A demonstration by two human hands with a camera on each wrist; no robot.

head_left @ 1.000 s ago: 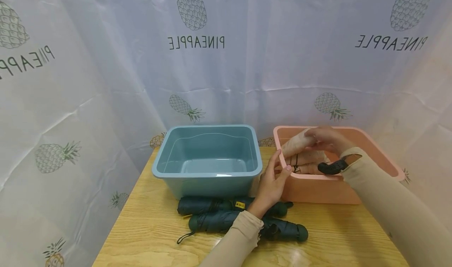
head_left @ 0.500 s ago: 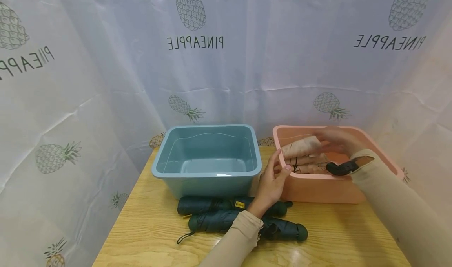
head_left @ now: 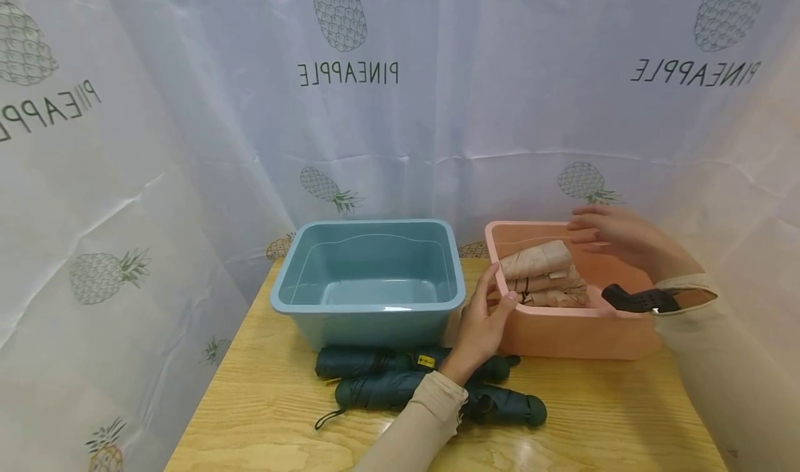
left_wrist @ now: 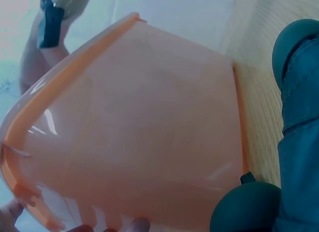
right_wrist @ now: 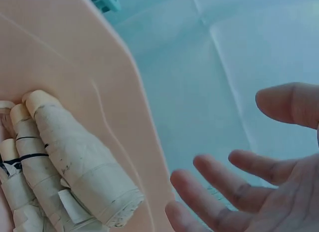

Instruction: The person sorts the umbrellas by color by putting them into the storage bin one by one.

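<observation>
My left hand (head_left: 482, 327) grips the left front corner of the pink plastic bin (head_left: 575, 333), its thumb on the rim. Inside that bin, folded beige umbrellas (head_left: 536, 261) lie side by side against the left wall; the right wrist view shows dark bands on some of these beige umbrellas (right_wrist: 82, 157). Over the bin's back right part hovers my right hand (head_left: 619, 236), fingers spread and holding nothing. In the right wrist view the right hand (right_wrist: 249, 197) is apart from the umbrellas. Two folded dark umbrellas (head_left: 381, 391) lie on the table under my left forearm.
A blue plastic bin (head_left: 369, 309) stands left of the pink one, with nothing seen inside it. Both rest on a wooden table (head_left: 262, 416). A white curtain (head_left: 400, 125) printed with pineapples hangs behind and at the sides.
My right hand has let go of the top beige umbrella and moved right and up, away from it. The umbrella stays in the pink bin. My left hand has not moved.
</observation>
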